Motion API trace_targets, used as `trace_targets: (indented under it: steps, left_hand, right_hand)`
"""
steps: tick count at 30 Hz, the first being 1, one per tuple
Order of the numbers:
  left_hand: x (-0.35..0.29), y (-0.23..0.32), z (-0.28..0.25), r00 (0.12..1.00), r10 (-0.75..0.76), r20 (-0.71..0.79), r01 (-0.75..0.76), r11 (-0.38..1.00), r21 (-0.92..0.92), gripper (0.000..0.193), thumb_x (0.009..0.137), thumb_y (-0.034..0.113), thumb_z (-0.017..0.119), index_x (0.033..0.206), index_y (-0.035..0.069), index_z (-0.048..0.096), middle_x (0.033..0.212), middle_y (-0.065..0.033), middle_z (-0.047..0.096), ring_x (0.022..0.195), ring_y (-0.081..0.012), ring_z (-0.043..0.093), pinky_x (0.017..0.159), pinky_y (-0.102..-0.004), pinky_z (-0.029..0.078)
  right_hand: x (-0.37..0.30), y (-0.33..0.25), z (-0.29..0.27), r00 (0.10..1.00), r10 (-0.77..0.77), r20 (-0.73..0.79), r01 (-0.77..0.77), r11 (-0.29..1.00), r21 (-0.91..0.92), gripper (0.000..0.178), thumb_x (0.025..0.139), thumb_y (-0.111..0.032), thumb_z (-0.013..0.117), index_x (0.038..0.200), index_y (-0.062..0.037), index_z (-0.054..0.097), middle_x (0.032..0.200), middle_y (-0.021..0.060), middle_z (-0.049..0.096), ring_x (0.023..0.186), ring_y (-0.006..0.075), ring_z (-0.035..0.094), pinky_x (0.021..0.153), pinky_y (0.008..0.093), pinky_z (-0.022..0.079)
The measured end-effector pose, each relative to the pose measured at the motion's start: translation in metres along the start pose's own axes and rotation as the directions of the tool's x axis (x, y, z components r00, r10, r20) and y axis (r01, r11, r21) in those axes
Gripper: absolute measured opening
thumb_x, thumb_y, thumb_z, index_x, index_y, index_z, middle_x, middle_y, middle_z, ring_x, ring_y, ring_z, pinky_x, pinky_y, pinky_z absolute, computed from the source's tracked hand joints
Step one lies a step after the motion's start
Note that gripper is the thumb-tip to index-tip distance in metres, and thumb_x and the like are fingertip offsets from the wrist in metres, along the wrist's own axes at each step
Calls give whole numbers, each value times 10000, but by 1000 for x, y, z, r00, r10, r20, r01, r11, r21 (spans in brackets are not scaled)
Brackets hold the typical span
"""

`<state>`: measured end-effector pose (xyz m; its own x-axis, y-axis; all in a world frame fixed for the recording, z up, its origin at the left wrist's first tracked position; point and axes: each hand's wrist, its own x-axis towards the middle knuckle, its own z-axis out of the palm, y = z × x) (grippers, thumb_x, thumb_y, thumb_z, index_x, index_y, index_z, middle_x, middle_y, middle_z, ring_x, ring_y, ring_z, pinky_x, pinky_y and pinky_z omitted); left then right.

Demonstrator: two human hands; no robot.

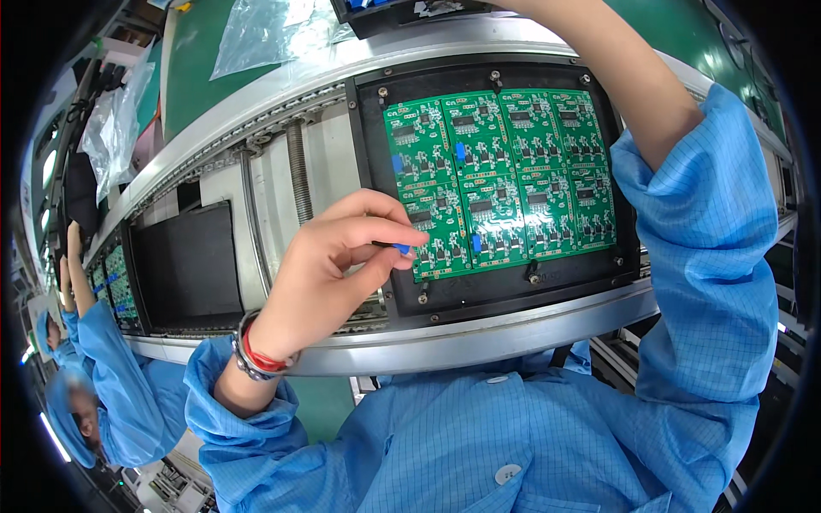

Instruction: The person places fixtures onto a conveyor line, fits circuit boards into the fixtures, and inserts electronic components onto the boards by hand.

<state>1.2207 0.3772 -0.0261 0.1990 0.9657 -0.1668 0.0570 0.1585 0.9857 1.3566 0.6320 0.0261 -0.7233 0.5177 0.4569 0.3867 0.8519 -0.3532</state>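
Note:
My left hand (329,261) is closed in a pinch over the lower left corner of a green circuit board panel (505,171). Between thumb and index finger sits a small blue electronic component (402,249), with a thin dark part beside it. Three similar blue pieces stand on the panel: one at the upper left edge (398,163), one in the second column (460,152) and one lower down (476,244). The panel lies in a black frame (376,154). My right forearm (633,73) reaches across the frame's right side and out past the top edge; that hand is out of sight.
A black bin (385,19) with blue parts stands at the top, beside a clear plastic bag (261,38). Metal conveyor rails (479,329) run along the frame. To the left are a dark plate (190,265), another populated board (115,278) and a co-worker in blue (141,393).

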Motion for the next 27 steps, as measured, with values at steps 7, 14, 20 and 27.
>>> trace_targets:
  steps: [7, 14, 20, 27]
  left_hand:
    - [-9, -7, 12, 937, 345, -51, -213, 681, 700, 298, 684, -112, 690, 938, 36, 639, 933, -83, 648, 898, -241, 609, 777, -320, 490]
    - [-8, -6, 17, 930, 365, -45, -207, 620, 757, 342, 666, -93, 680, 971, 44, 614, 907, -76, 642, 879, -276, 580, 754, -371, 487]
    - [-12, -4, 14, 935, 354, -26, -182, 541, 821, 347, 656, -104, 665, 971, 30, 606, 887, -89, 628, 849, -288, 572, 730, -380, 485]
    - [-9, 14, 10, 961, 262, 93, -214, 481, 850, 370, 669, -117, 681, 1006, 19, 614, 898, -116, 625, 867, -309, 590, 735, -386, 492]
  right_hand:
    - [-12, 1, -9, 988, -14, -155, 22, 999, 45, 110, 719, -61, 700, 757, 27, 648, 714, 157, 660, 677, 261, 661, 654, 338, 525]
    - [-50, -26, -50, 989, 77, -128, -65, 993, 97, 95, 746, -24, 690, 797, 51, 660, 711, 128, 666, 668, 169, 653, 636, 281, 522]
    - [-59, -30, -45, 987, 70, -141, -54, 992, 116, 71, 776, 1, 662, 828, 48, 673, 755, 104, 674, 691, 148, 643, 676, 265, 529]
    - [-89, -57, -51, 998, -9, 57, -7, 959, 284, 69, 798, -36, 631, 825, 26, 648, 822, 125, 635, 736, 197, 644, 667, 288, 515]
